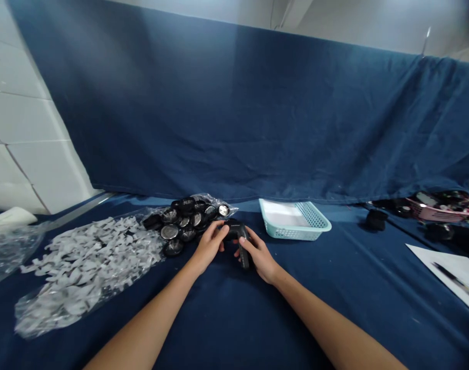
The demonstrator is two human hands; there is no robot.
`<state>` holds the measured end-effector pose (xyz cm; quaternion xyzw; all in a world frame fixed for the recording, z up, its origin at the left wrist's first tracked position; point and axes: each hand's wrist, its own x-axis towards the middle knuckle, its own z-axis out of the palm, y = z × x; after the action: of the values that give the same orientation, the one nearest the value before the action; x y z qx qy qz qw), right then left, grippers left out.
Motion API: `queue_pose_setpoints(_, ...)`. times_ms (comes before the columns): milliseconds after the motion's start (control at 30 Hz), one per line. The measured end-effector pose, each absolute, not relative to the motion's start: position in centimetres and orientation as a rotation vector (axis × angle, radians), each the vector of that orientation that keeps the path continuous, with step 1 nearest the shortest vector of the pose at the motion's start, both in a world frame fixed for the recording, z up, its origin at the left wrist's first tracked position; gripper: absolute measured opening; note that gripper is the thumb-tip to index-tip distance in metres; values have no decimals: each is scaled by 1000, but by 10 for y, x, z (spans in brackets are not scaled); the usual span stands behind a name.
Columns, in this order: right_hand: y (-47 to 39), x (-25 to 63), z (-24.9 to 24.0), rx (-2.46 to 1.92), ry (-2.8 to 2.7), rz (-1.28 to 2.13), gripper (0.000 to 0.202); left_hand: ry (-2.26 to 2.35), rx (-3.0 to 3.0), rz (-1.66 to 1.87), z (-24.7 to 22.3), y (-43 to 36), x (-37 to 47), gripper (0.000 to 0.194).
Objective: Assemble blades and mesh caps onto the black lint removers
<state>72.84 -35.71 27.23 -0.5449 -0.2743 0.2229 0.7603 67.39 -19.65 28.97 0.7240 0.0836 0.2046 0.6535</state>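
Both of my hands are closed around a black pistol-shaped device [234, 229], held low over the blue cloth in the middle. My left hand [210, 245] grips its upper body from the left, thumb on top. My right hand [260, 257] wraps the downward handle, with the thumb lying across it. The fingers cover parts of the device, so its exact kind cannot be made out. Close to the left of my left hand lies a pile of round black parts [187, 235], several with silvery mesh or shiny faces.
A clear plastic bag [99, 257] of many whitish-grey pieces spreads out on the left. Beyond my right hand stands a pale turquoise basket [296, 235] with white inside. At far right are a paper sheet [430, 257] with a pen, a black object [376, 220] and a pink basket [436, 215].
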Motion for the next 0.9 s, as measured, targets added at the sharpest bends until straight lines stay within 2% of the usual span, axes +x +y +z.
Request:
queue_pose_setpoints(233, -356, 729, 270, -1186, -568, 484, 58, 190, 1541, 394, 288, -190, 675, 55)
queue_pose_setpoints(467, -357, 730, 272, -1117, -547, 542, 64, 209, 1463, 445, 281, -193, 678, 50)
queue_pose_setpoints(900, -356, 736, 270, -1062, -532, 600, 40, 238, 1703, 587, 277, -200, 681, 47)
